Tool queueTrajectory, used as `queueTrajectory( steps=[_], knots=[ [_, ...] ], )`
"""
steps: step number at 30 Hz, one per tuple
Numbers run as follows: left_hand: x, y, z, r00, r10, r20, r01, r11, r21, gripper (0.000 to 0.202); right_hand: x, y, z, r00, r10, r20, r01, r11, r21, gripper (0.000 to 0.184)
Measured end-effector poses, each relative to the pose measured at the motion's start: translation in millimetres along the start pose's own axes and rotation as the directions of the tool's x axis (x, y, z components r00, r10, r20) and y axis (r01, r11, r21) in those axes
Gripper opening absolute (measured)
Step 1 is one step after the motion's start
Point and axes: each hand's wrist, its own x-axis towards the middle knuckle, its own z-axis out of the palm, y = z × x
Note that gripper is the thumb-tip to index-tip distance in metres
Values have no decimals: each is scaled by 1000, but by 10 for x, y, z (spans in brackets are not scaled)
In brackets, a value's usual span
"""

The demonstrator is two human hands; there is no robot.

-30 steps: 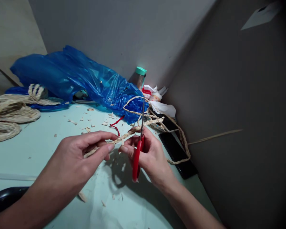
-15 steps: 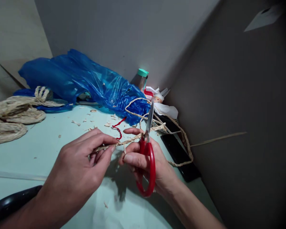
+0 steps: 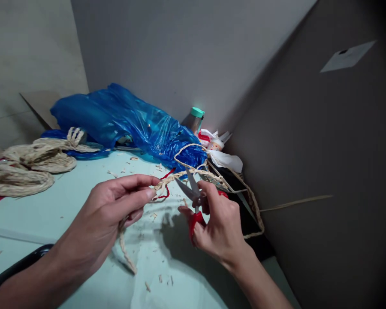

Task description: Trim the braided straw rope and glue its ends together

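1. The left hand (image 3: 112, 210) pinches the braided cord (image 3: 162, 183) between thumb and forefinger; its other fingers are curled below.
2. The cord is above the middle of the table (image 3: 51, 210). One end hangs down under this hand, and the rest runs to the right in loops.
3. The right hand (image 3: 220, 227) is closed around the red scissors (image 3: 193, 193). Their blades are open, just right of the pinch.
4. A blue plastic bag (image 3: 125, 120) lies far behind.

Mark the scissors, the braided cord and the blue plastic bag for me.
scissors (image 3: 196, 198): head view, at the pivot of the open blades.
braided cord (image 3: 130, 262): head view, on its loose tail end.
blue plastic bag (image 3: 131, 124): head view, on its crinkled middle.
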Motion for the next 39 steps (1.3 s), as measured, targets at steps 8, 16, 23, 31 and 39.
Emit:
queueTrajectory(
  steps=[8,16,23,31,39],
  knots=[
    [-16,7,-16,1000,-4,-16,3,997,-75,23,19,65,-12,988,7,151,58,904,-423,33],
    [-1,17,1,999,9,-35,-11,999,-43,26,25,51,-16,983,-13,184,90,905,-417,39],
    [-34,-68,18,997,67,-32,-66,998,19,21,1,11,28,978,-2,210,82,924,-374,36],
    [-33,-66,45,978,209,21,-210,972,109,12,-40,42,60,983,-92,160,154,887,-435,43],
    [-45,-77,33,999,51,4,-51,996,70,21,3,25,61,974,127,189,-123,992,-35,30]
  ],
)
